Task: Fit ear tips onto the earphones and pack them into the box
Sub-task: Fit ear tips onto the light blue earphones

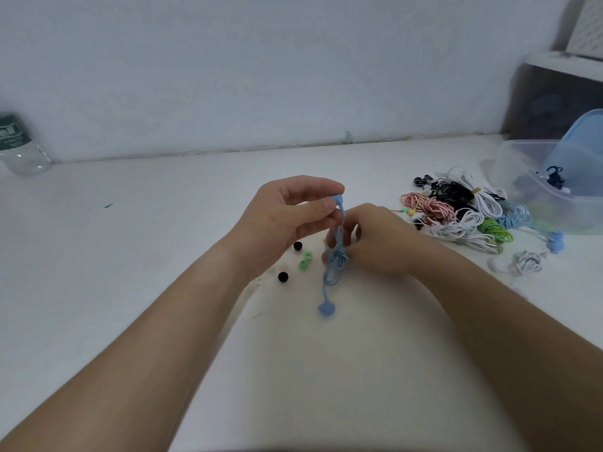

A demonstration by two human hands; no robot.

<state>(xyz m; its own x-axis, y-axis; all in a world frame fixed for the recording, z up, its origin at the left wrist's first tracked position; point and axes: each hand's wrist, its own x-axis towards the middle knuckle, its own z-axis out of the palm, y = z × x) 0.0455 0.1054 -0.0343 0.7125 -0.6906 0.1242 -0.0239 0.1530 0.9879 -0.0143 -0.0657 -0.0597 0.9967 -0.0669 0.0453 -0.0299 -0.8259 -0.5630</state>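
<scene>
Dangling nearest me, 1 blue earbud [326, 308] hangs from the coiled cable [337, 257] my right hand [372, 239] grips; my left hand [287, 216] pinches the other earbud [337, 200].

Soft even daylight, faint shadows, blurred corners (wide-angle bend at edges)

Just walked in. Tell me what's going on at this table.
A person is working on blue earphones above the white table. The left hand pinches one earbud, the right hand holds the bundled cable, and the other earbud dangles below. Black ear tips and green ear tips lie loose beside the left hand. A pile of earphones and a clear box sit at the right.
</scene>
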